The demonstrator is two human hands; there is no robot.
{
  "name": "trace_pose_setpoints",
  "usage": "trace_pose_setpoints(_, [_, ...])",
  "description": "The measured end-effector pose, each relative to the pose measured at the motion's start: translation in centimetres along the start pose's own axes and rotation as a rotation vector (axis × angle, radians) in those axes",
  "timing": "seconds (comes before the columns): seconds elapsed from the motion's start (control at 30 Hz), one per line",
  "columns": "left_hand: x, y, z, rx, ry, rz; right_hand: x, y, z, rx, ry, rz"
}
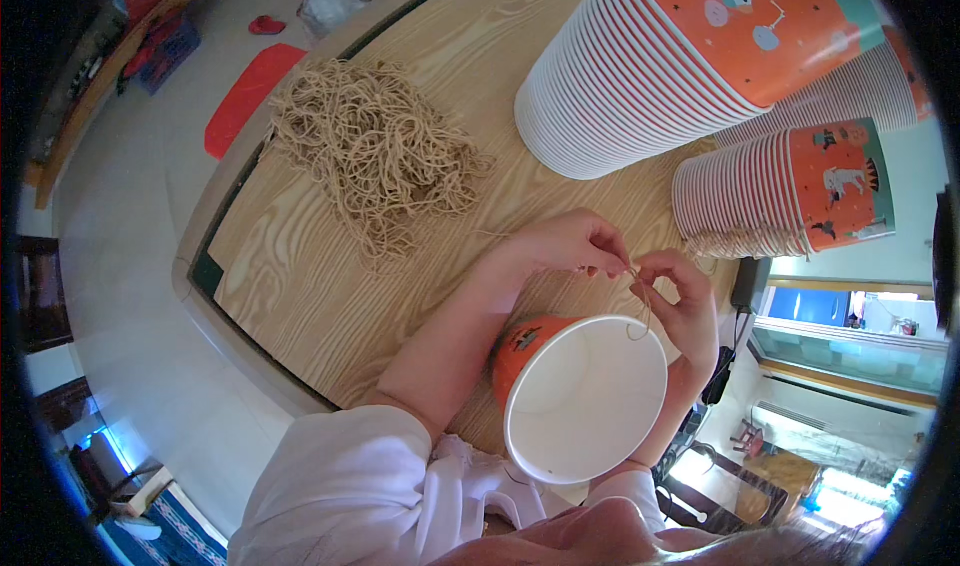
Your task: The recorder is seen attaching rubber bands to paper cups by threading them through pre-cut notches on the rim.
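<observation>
An orange paper bucket (585, 396) with a white inside stands close in front of me, its mouth tilted toward me. Beyond its rim, my left hand (575, 243) is closed, thumb and fingertips pinching a thin tan cord (634, 273). Facing it, my right hand (687, 301) pinches the same cord, and a small loop of it hangs by the bucket's rim. The fingertips of both hands almost meet. A tangled heap of tan cord pieces (375, 151) lies to the left of my hands on the wood-grain table (290, 306).
A tall stack of orange-printed paper buckets (640, 76) rises at the far right. Beside it is a shorter stack (745, 186) with cords along its side, and another stack (830, 96) is partly hidden behind. A red object (250, 96) is past the table's left edge.
</observation>
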State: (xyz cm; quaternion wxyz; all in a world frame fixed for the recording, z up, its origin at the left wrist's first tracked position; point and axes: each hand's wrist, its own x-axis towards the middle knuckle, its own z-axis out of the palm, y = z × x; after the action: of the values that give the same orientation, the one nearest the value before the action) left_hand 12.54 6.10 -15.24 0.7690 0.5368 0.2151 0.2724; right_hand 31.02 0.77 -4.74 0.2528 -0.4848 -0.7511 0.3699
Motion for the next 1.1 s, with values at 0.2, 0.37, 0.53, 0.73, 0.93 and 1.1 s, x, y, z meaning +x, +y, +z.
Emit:
trace_pose_setpoints(0.2, [0.0, -0.1, -0.1, -0.03, 0.026, -0.001, 0.3, 0.5, -0.1, -0.016, -0.01, 0.034])
trace_pose_setpoints(0.37, [0.4, -0.5, 0.1, -0.053, 0.03, 0.024, 0.4, 0.7, -0.2, -0.06, -0.003, -0.078])
trace_pose_setpoints(0.53, [0.6, -0.8, 0.0, -0.058, 0.034, 0.042, 0.6, 0.7, -0.1, -0.082, -0.027, -0.08])
trace_pose_setpoints(0.73, [0.5, -0.6, 0.0, -0.056, 0.051, 0.028, 0.7, 0.1, 0.1, -0.104, -0.041, -0.026])
trace_pose_setpoints(0.93, [0.6, -0.7, 0.0, -0.028, 0.045, 0.067, 0.8, 0.1, 0.6, -0.115, -0.035, -0.011])
trace_pose_setpoints(1.1, [0.5, -0.8, 0.0, -0.034, 0.064, 0.053, 0.6, 0.5, 0.5, -0.084, -0.05, -0.03])
